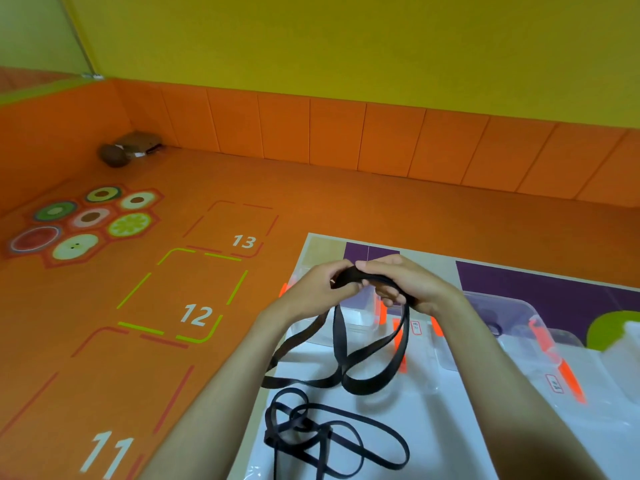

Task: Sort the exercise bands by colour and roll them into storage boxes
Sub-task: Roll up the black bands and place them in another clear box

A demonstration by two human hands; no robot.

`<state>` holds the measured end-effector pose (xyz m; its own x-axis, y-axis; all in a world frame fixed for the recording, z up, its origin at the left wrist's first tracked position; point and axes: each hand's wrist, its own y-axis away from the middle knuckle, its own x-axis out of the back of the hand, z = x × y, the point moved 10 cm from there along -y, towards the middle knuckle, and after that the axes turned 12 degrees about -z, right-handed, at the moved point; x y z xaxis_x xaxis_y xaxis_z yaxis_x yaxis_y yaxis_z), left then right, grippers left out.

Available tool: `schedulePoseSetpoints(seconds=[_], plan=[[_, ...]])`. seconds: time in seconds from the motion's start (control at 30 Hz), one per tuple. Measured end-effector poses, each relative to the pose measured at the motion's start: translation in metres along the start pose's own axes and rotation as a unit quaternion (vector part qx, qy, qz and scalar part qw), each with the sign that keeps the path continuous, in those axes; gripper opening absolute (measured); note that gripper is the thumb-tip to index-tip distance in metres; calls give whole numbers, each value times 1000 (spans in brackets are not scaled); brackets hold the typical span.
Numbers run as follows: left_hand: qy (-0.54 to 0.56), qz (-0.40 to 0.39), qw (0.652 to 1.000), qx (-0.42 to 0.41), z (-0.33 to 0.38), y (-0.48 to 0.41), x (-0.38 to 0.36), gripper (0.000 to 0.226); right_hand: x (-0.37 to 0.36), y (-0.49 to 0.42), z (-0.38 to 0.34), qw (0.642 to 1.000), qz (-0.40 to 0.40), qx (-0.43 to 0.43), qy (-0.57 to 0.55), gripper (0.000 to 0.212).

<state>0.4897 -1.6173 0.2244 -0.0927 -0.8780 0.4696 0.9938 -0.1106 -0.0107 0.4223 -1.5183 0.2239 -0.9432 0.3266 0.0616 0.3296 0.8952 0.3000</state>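
Nearest: a tangle of thin black bands (332,434), loose on the white sheet (450,427). Beyond it stand clear storage boxes with orange latches (568,379). The left box (360,323) shows no contents I can make out. The right box (512,317) has something dark inside, not identifiable. The wide black band (346,368) hangs in loops from both hands down to the sheet, in front of the boxes. The left hand (313,292) pinches the band's upper end between thumb and fingers. The right hand (412,282) is curled round the same stretch, just beside it.
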Motion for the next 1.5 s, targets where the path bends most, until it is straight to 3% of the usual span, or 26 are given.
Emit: schedulePoseSetpoints(seconds=[0.17,0.27,0.47,0.53,0.6,0.77,1.0,1.23,1.3,1.5], plan=[[-22,13,999,27,-13,2,3,12,1,-3,-2,1000,6,22,-3,35],[-7,38,998,41,-16,6,11,4,-3,-5,-4,999,-8,31,-7,34],[-12,137,990,13,15,14,52,39,-9,-2,-5,989,-50,36,135,32],[-25,147,989,4,25,15,61,37,-7,-4,2,978,-38,35,203,33],[-33,170,985,2,29,19,74,34,-3,-5,13,967,-21,35,250,21],[-60,216,975,5,26,30,101,33,16,-4,37,962,44,55,266,16],[-17,255,966,28,4,39,117,35,24,4,59,990,24,41,135,17],[24,272,960,67,-20,45,124,36,27,13,92,996,-81,-19,-18,40],[24,273,959,70,-22,45,124,37,29,14,100,992,-105,-37,-56,37],[12,251,965,69,-21,41,122,36,35,17,120,985,-127,-120,8,39]])
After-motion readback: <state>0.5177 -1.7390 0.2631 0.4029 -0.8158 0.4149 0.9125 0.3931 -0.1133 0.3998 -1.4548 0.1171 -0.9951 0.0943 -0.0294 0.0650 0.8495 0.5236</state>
